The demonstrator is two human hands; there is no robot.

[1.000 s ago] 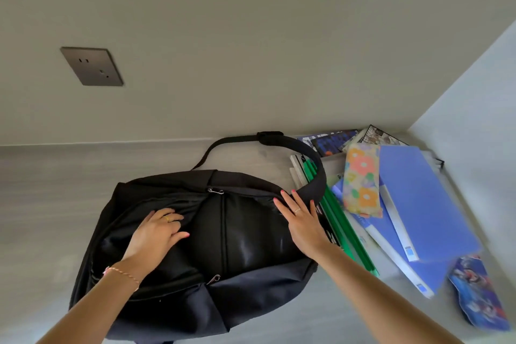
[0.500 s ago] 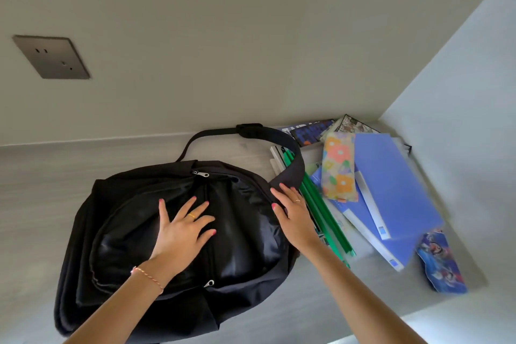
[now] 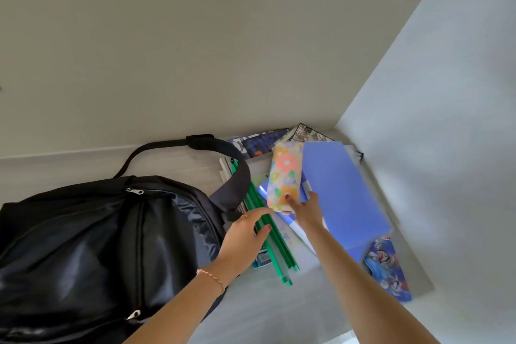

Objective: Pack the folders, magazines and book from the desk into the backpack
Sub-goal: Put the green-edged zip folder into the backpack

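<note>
Reaching for the stack beside the black backpack (image 3: pixel 92 234), zip shut, nothing packed yet.

Right hand (image 3: pixel 305 211) pinching the near end of a floral pouch (image 3: pixel 286 176) atop the blue folder (image 3: pixel 340 193); left hand (image 3: pixel 245 234) laid with straight fingers on the green-spined folders (image 3: pixel 268 234), just beside the bag's strap (image 3: pixel 223 153). Magazines (image 3: pixel 265 141) tucked into the desk (image 3: pixel 265 313) corner, another (image 3: pixel 388 268) at the near edge. Probably smooth, slippery plastic covers, stiff along the spines, floppy elsewhere; best gripped spine-side, whole stack squared first. Pouch likely soft and light. Book not clearly told apart.
</note>
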